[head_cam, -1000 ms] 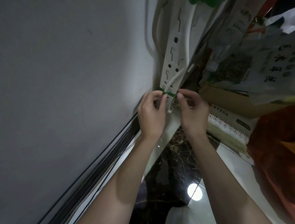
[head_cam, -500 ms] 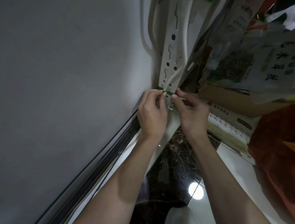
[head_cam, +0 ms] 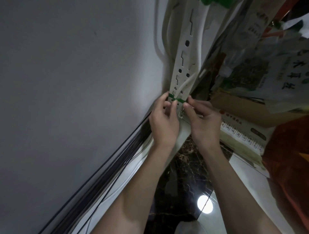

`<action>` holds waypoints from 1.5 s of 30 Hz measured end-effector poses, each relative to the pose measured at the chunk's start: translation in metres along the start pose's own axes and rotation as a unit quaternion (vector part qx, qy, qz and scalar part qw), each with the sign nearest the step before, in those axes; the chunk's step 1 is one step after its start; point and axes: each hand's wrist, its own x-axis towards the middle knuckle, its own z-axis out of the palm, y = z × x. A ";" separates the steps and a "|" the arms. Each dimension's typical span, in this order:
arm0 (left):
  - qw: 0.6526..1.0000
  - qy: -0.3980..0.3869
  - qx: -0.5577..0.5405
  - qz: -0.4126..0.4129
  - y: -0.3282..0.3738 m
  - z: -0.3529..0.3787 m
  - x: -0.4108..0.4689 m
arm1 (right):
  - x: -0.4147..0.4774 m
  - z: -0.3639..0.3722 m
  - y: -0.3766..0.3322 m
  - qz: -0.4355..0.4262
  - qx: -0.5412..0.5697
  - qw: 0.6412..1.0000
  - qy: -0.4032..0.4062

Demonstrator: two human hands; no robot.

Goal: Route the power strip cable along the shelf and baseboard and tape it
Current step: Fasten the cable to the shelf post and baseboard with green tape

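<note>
left hand [head_cam: 163, 122], right hand [head_cam: 205, 124] pinching green tape [head_cam: 177, 99] across cable [head_cam: 185, 83] on shelf post [head_cam: 189, 55], wall [head_cam: 75, 83] tight alongside

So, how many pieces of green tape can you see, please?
2. One green tape strip crosses the shelf upright low down, held between the left hand and right hand; a second green piece shows at the top edge, cropped. More may be hidden.

Both my arms reach forward; left hand [head_cam: 163, 124] and right hand [head_cam: 204, 125] each pinch an end of the green tape [head_cam: 178, 99]
</note>
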 end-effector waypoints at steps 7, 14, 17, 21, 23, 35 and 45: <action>0.998 -0.052 -0.021 -0.015 0.003 -0.001 0.001 | 0.002 0.001 0.001 -0.041 -0.038 0.998 0.003; 0.993 -0.030 0.095 0.058 0.003 -0.010 0.006 | 0.001 0.000 0.003 -0.053 -0.057 0.997 0.004; 0.988 -0.028 0.131 0.075 0.005 -0.012 0.007 | 0.001 0.002 0.002 -0.080 -0.089 0.992 0.027; 0.988 -0.016 0.137 0.063 0.012 -0.013 0.006 | 0.000 0.004 0.005 -0.115 -0.132 0.983 0.047; 0.990 -0.025 0.129 0.053 0.013 -0.014 0.007 | 0.000 0.006 0.005 -0.128 -0.150 0.978 0.062; 0.981 -0.143 0.126 -0.031 0.017 -0.037 -0.006 | -0.019 -0.005 -0.003 -0.091 -0.241 0.963 -0.081; 0.972 -0.158 0.101 -0.142 0.189 -0.178 -0.099 | -0.129 -0.107 -0.184 0.009 -0.171 0.980 -0.102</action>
